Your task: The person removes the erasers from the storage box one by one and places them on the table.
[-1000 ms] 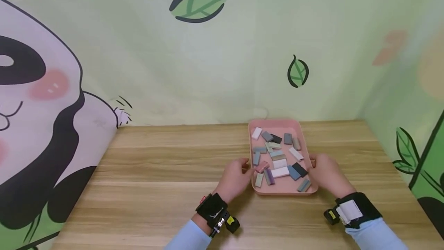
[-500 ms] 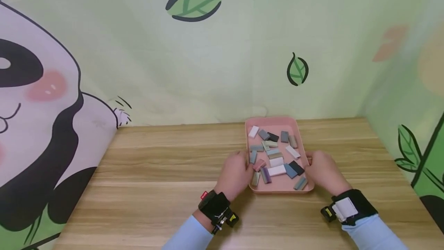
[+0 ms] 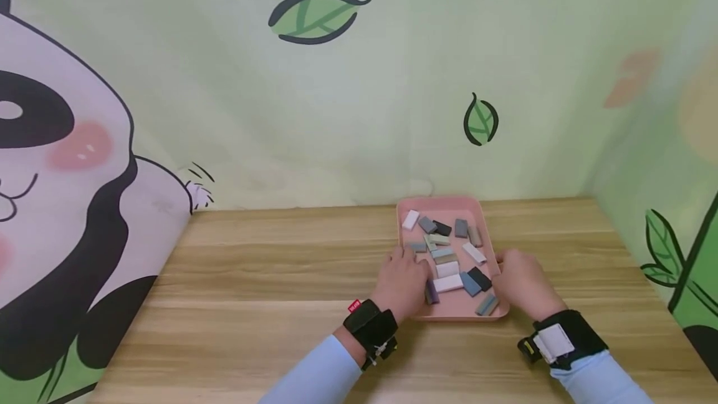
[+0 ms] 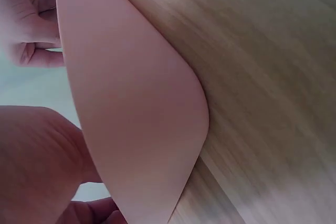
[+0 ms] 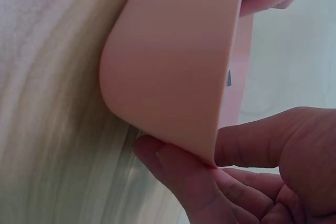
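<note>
A pink tray (image 3: 461, 310) lies on the table, holding small rectangular blocks in white, grey, black, blue and beige. My left hand (image 3: 402, 284) has come over the tray's left rim, its fingers reaching down inside and covering the blocks at the near left. Those fingertips are hidden, so any hold on a block does not show. Near the thumb lies a purple-and-beige block (image 3: 431, 292). My right hand (image 3: 523, 282) pinches the tray's right rim, with thumb and fingers on either side of the wall (image 5: 168, 66) in the right wrist view.
The wooden table (image 3: 252, 304) stretches out to the left of the tray. A fabric backdrop (image 3: 336, 129) printed with a panda and leaves rises behind the table and along its right side.
My left hand let go of the tray's left rim and moved right, over it and into the tray. The right hand keeps its grip. The tray shifted slightly left in view, then stayed.
</note>
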### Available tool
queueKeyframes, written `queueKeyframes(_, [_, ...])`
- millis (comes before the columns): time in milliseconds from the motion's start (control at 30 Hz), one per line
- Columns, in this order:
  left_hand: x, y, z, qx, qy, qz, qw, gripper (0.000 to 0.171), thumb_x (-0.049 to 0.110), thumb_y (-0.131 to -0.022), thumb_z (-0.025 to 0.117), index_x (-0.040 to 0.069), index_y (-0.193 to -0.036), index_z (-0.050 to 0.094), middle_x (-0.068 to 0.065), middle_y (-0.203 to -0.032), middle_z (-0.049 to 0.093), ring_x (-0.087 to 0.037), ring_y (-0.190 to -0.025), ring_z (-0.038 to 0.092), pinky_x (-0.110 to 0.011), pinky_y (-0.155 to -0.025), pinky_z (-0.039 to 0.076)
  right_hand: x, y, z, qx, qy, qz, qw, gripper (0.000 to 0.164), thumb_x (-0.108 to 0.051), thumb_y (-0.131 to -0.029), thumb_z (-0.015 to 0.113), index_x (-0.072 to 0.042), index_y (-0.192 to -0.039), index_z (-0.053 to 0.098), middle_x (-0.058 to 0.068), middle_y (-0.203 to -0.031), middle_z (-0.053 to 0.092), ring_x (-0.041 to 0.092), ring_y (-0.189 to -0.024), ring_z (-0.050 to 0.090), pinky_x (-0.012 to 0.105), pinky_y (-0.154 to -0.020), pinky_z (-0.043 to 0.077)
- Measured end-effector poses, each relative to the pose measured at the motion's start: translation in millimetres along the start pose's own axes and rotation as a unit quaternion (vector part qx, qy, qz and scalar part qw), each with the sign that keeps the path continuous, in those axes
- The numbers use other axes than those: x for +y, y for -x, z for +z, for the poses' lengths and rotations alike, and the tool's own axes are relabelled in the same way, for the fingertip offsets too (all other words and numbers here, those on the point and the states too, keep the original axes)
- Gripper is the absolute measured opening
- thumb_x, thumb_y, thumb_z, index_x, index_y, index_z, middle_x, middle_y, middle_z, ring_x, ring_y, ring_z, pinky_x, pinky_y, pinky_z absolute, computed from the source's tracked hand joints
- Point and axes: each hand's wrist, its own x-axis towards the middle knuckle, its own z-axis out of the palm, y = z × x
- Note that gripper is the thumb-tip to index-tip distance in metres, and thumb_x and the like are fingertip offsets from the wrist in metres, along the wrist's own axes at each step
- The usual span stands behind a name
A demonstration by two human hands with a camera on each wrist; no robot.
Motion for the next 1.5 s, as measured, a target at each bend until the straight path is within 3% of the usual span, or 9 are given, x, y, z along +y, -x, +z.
queueKeyframes(333, [-1.1,-1.5,-0.6,-0.015,-0.031,-0.005,0.9994,0.03,0.04,-0.085,0.062,0.022,-0.11,0.061,-0.003,-0.095,0.052,-0.019,-0.086,0.039,-0.03,-0.066,0.037,-4,-1,1,0.005,0.0,-0.007,1.0,0.042,-0.003,-0.086,0.055,0.009,-0.125,0.049,0.024,-0.104,0.057,0.02,-0.065,0.059,0.027,-0.047,0.045])
queueKeyframes(500, [-2.5,-0.7,-0.6,-0.016,-0.024,-0.004,0.9996,0.027,0.039,-0.083,0.065,0.022,-0.104,0.063,-0.002,-0.091,0.051,-0.018,-0.084,0.038,-0.03,-0.064,0.036,-5,-2,1,0.006,-0.002,-0.009,1.0,0.043,-0.001,-0.085,0.056,0.009,-0.126,0.049,0.025,-0.105,0.057,0.02,-0.065,0.059,0.028,-0.048,0.045])
queueKeyframes(800, [-10.2,1.1,-0.2,0.021,0.032,0.014,0.9992,0.043,0.036,-0.074,0.076,0.021,-0.111,0.06,0.002,-0.104,0.059,-0.017,-0.094,0.045,-0.035,-0.08,0.043,-5,-6,-1,0.002,-0.005,0.001,1.0,0.043,-0.003,-0.086,0.054,0.008,-0.128,0.048,0.024,-0.107,0.056,0.021,-0.068,0.06,0.027,-0.047,0.044])
queueKeyframes(967, [-16.7,3.2,3.9,0.053,0.082,0.049,0.994,0.023,0.029,-0.081,0.071,0.023,-0.1,0.061,0.008,-0.092,0.062,-0.013,-0.086,0.05,-0.031,-0.074,0.039,-6,-7,0,0.003,-0.002,0.002,1.0,0.043,-0.004,-0.087,0.054,0.008,-0.127,0.048,0.023,-0.106,0.056,0.021,-0.068,0.06,0.027,-0.047,0.044])
queueKeyframes(1067, [-23.7,3.0,5.2,0.076,0.179,0.058,0.9792,0.014,0.024,-0.086,0.066,0.023,-0.099,0.062,0.011,-0.086,0.06,-0.008,-0.08,0.051,-0.026,-0.073,0.041,-7,-6,0,0.004,0.002,0.003,1.0,0.042,-0.006,-0.088,0.054,0.008,-0.127,0.048,0.023,-0.107,0.056,0.022,-0.071,0.06,0.027,-0.048,0.044])
queueKeyframes(1167, [-34.6,2.3,0.8,0.092,0.306,0.036,0.947,0.019,0.021,-0.087,0.065,0.019,-0.106,0.062,0.01,-0.089,0.058,-0.004,-0.08,0.053,-0.02,-0.073,0.046,-8,-4,-1,-0.001,-0.002,0.006,1.0,0.042,-0.007,-0.089,0.053,0.008,-0.127,0.048,0.023,-0.106,0.056,0.022,-0.07,0.059,0.027,-0.048,0.044])
queueKeyframes(1233, [-44.1,1.0,-4.5,0.106,0.37,0.001,0.9232,0.025,0.018,-0.087,0.065,0.016,-0.112,0.061,0.008,-0.093,0.059,-0.005,-0.082,0.054,-0.018,-0.072,0.048,-8,-3,-1,-0.006,-0.007,0.009,1.0,0.041,-0.007,-0.089,0.053,0.008,-0.127,0.048,0.023,-0.104,0.056,0.02,-0.066,0.059,0.027,-0.048,0.044])
queueKeyframes(1367, [-68.0,-6.1,-11.1,0.152,0.406,-0.086,0.897,0.024,0.015,-0.086,0.066,0.012,-0.109,0.063,0.004,-0.092,0.062,-0.008,-0.082,0.057,-0.02,-0.068,0.05,-5,-1,-1,-0.008,-0.008,0.005,1.0,0.042,-0.007,-0.09,0.052,0.008,-0.128,0.047,0.022,-0.1,0.058,0.02,-0.063,0.059,0.028,-0.049,0.045])
queueKeyframes(1500, [-87.8,-13.7,-6.0,0.174,0.393,-0.162,0.8881,0.019,0.02,-0.084,0.069,0.01,-0.1,0.066,0.003,-0.085,0.064,-0.009,-0.077,0.059,-0.022,-0.064,0.05,0,0,0,-0.006,-0.005,-0.002,1.0,0.039,-0.008,-0.089,0.052,0.008,-0.126,0.049,0.02,-0.097,0.059,0.02,-0.063,0.059,0.028,-0.049,0.046])
